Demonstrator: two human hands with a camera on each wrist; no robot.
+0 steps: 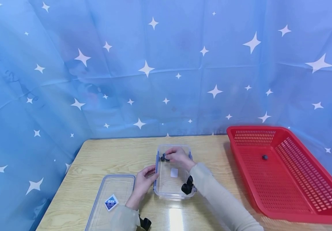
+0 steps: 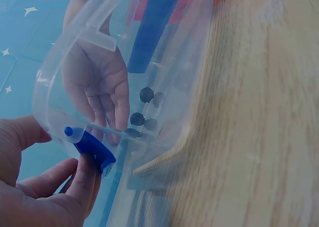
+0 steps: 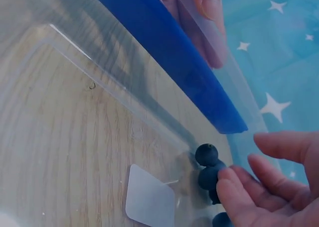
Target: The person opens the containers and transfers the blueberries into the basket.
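Note:
A clear lidless container (image 1: pixel 174 194) with blue side latches (image 2: pixel 94 148) stands mid-table. Several blueberries (image 3: pixel 207 155) lie bunched near its far left corner. My right hand (image 1: pixel 178 156) reaches down inside, fingers (image 3: pixel 234 189) loosely bent and apart beside the blueberries; one fingertip overlaps a berry, and I cannot tell whether it touches. Outside the left wall is my left hand (image 1: pixel 144 181); its fingers (image 2: pixel 82 182) rest against the blue latch and its thumb lies by the rim. A single blueberry (image 1: pixel 265 157) sits in the red basket (image 1: pixel 269 192) at the right.
Left of the container lies its flat clear lid (image 1: pixel 120 189), blue-edged, with a blue-and-white label (image 1: pixel 111 202). A pale square patch (image 1: pixel 174 173) shows on the container's floor. Behind the wooden table (image 1: pixel 96 157) hangs a blue curtain (image 1: pixel 177 41) with white stars.

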